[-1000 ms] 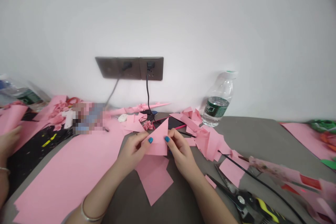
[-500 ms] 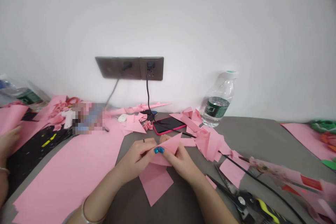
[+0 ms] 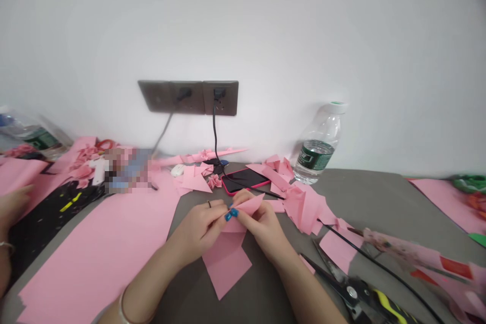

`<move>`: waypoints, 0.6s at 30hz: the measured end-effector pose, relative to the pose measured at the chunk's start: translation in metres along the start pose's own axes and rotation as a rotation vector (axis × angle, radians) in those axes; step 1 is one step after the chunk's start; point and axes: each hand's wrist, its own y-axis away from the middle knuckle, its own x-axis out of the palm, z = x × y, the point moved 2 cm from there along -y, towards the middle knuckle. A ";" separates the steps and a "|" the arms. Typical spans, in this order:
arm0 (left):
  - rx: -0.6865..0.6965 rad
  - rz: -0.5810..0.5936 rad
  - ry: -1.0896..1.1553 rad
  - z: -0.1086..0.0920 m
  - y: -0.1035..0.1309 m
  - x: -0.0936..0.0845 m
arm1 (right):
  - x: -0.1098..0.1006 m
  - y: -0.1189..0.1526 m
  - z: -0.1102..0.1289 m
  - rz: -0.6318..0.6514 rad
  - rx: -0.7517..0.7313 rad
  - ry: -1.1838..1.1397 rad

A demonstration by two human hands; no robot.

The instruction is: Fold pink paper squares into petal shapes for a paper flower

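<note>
The paper (image 3: pixel 251 204) is between the two hands at the near middle of the table (image 3: pixel 374 197), above a loose square (image 3: pixel 229 272). The step in hand appears to be folding, with a crease being pinched. The next move probably calls for aligning the edges and pressing the crease flat; uneven thumb pressure could skew it.

Left hand (image 3: pixel 202 224): thumb and fingers drawn together on the paper's left side, no gap visible. Right hand (image 3: pixel 266 229): thumb on the near face, fingers curled behind, gripping the same piece. The thumb tips meet or nearly meet; contact cannot be confirmed. The far fingertips are partly hidden.

Beyond the hands lies the phone (image 3: pixel 243 180). To the right are folded pieces (image 3: pixel 304 207), the shears (image 3: pixel 351 292) and, farther back, the bottle (image 3: pixel 315 156). To the left lies a large sheet (image 3: pixel 102 248).
</note>
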 end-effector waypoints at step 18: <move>-0.024 -0.084 0.125 0.003 0.000 -0.007 | -0.019 -0.003 -0.004 -0.360 -0.069 -0.144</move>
